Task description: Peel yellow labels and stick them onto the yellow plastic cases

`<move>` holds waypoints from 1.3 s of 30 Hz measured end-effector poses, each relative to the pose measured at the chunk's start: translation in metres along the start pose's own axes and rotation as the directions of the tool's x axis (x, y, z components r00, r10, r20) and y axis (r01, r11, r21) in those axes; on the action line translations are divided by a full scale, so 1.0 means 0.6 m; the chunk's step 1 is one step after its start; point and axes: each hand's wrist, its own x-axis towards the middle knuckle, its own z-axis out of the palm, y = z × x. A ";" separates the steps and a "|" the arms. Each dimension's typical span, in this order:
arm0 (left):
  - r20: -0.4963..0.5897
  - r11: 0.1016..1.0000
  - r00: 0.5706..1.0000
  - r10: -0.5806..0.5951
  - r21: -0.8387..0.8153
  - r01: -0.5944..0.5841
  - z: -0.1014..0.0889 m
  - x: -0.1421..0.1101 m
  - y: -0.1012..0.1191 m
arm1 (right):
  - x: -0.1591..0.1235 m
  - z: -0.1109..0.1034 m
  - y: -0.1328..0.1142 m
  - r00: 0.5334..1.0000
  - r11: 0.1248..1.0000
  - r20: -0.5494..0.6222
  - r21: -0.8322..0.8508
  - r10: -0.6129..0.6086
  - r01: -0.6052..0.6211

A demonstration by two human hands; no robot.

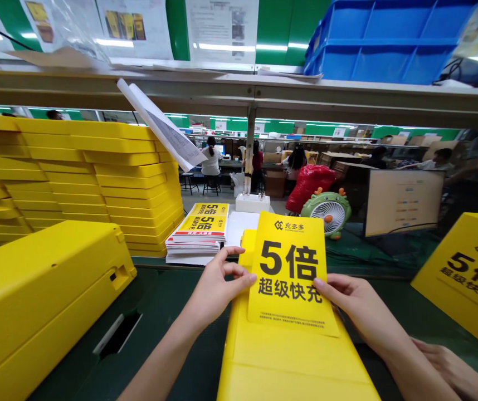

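A yellow printed sheet with a large "5" and black characters is held up over a long yellow plastic housing lying in front of me. My left hand pinches the sheet's left edge with thumb and fingers. My right hand grips its lower right edge. The sheet's lower part rests against the housing's top face. A stack of the same printed sheets lies just beyond my left hand.
Another yellow housing lies at the left, and a labelled one at the right. Stacked yellow panels fill the back left. A small fan, a monitor and another person's hand are at the right.
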 end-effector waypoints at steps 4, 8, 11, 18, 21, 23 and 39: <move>-0.005 1.000 1.000 -0.010 -0.007 0.010 0.000 0.000 -0.002 | 0.003 0.000 0.003 1.000 1.000 -0.017 -0.022 -0.023 0.023; -0.001 1.000 1.000 -0.011 -0.006 0.011 0.000 0.000 -0.003 | 0.005 -0.004 0.007 0.999 0.999 -0.015 -0.041 -0.030 0.030; -0.006 1.000 1.000 -0.010 0.000 0.010 0.000 0.001 -0.005 | 0.006 -0.006 0.008 0.999 0.998 -0.007 -0.052 -0.035 0.035; -0.003 1.000 1.000 -0.017 0.014 0.017 0.000 0.005 -0.009 | 0.007 -0.006 0.007 1.000 0.998 -0.012 -0.051 -0.026 0.025; 0.001 1.000 1.000 -0.022 0.005 0.022 0.001 0.006 -0.007 | 0.006 -0.006 0.007 0.999 0.998 -0.019 -0.050 -0.028 0.027; 0.006 1.000 1.000 -0.024 -0.008 0.024 0.002 0.006 -0.005 | 0.006 -0.005 0.007 0.999 0.998 -0.024 -0.046 -0.033 0.032; 0.015 0.999 1.000 -0.003 0.048 0.002 0.003 0.008 -0.012 | -0.019 -0.021 0.005 0.940 0.889 -0.201 -0.424 -0.277 0.171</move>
